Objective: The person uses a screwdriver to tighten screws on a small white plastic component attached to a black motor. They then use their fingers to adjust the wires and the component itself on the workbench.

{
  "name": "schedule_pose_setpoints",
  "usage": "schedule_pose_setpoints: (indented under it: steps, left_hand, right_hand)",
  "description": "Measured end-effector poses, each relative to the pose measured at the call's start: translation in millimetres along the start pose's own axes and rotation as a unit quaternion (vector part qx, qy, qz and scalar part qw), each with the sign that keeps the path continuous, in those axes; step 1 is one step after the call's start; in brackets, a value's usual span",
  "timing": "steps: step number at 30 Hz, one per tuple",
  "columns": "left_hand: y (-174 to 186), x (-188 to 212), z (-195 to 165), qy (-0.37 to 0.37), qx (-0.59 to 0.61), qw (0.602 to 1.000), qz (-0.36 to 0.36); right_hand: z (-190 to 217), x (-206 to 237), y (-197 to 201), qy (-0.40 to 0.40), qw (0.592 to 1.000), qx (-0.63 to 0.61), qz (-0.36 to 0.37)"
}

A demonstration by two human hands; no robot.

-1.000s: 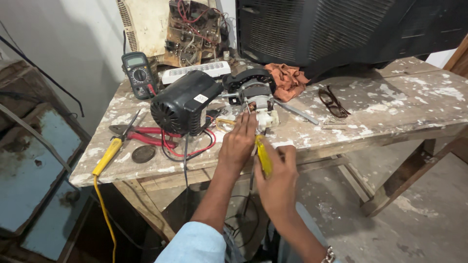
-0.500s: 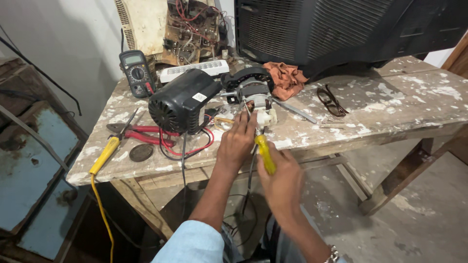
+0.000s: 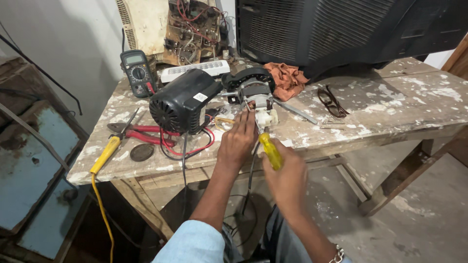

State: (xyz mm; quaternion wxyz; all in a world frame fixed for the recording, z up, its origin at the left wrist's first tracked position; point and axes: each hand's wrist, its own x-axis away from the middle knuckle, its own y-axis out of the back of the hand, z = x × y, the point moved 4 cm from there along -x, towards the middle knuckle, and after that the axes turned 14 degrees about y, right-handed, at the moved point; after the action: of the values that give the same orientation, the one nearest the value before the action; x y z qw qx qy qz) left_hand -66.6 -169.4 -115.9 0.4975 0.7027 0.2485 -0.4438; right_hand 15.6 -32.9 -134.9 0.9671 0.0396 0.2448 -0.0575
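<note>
My left hand (image 3: pixel 237 141) rests on the bench edge, its fingertips touching the white terminal block (image 3: pixel 266 117) of a small open motor (image 3: pixel 253 92). My right hand (image 3: pixel 287 173) grips a yellow-handled screwdriver (image 3: pixel 270 150) whose tip points up at that block. A black motor housing (image 3: pixel 183 101) lies just left of my left hand, with red and black wires (image 3: pixel 192 146) looping under it. A dark cable (image 3: pixel 252 168) hangs down between my hands.
On the paint-stained wooden bench (image 3: pixel 390 112) lie a multimeter (image 3: pixel 138 73), a white power strip (image 3: pixel 195 70), red-handled pliers (image 3: pixel 141 132), a yellow-handled soldering iron (image 3: pixel 105 155), an orange rag (image 3: pixel 287 78) and glasses (image 3: pixel 331 101). A circuit board (image 3: pixel 192 29) and a large black TV back (image 3: pixel 341 29) stand behind.
My right hand has shifted slightly with the screwdriver, angling its tip toward the terminal block. My left hand stays on the motor's wires.
</note>
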Motion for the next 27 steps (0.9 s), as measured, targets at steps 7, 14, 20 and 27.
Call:
schedule_pose_setpoints:
  steps: [7,14,20,27]
  left_hand:
    - [-5,1,3,0.006,-0.029,1.000,0.004]
    - [2,-3,-2,0.015,-0.007,1.000,-0.015]
    - [0,1,1,0.010,-0.026,1.000,0.007]
    - [-4,1,3,0.011,-0.025,0.999,0.022]
  right_hand:
    - [7,10,-13,-0.330,0.801,-0.495,0.071]
    - [20,0,-2,-0.070,0.993,-0.096,-0.008]
    - [34,9,-3,-0.158,0.973,-0.168,0.002]
    - [10,3,-6,-0.279,0.843,-0.458,0.038]
